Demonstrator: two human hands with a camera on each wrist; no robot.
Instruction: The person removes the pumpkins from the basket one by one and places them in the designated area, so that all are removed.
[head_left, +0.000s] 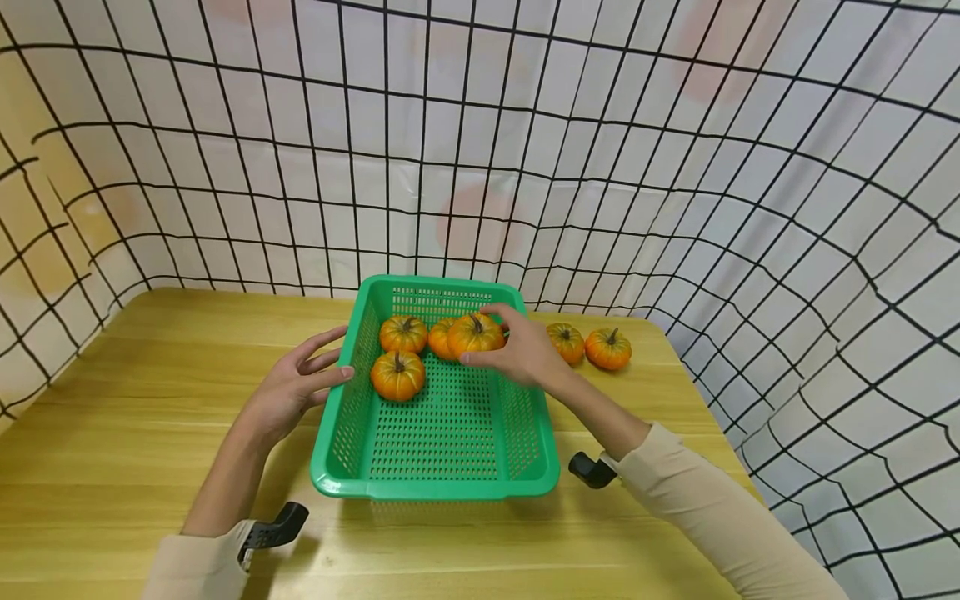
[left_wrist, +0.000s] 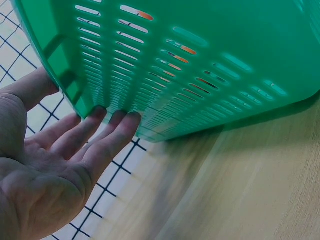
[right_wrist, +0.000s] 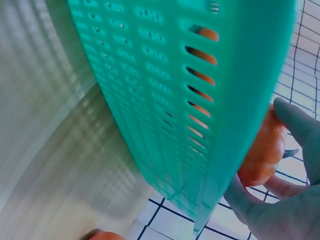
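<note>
A green plastic basket (head_left: 435, 489) with slotted walls stands on the table. My left hand (head_left: 288, 387) grips its left rim, the thumb over the edge; in the left wrist view the fingers (left_wrist: 107, 145) rest against the outer wall. My right hand (head_left: 525, 346) reaches over the right rim and holds a small orange pumpkin (head_left: 476, 335) between thumb and fingers. That pumpkin (right_wrist: 262, 152) also shows past the rim in the right wrist view. Inside the basket sit a back-left pumpkin (head_left: 403, 333), a pumpkin (head_left: 397, 377) in front of it, and another pumpkin (head_left: 441, 340) partly hidden by the held one.
Right of the basket, two more pumpkins lie on the table, one pumpkin (head_left: 566, 342) partly behind my right hand and another pumpkin (head_left: 608, 348) beside it. A black wire grid (head_left: 420, 167) borders the wooden table (head_left: 135, 417) at the back and sides.
</note>
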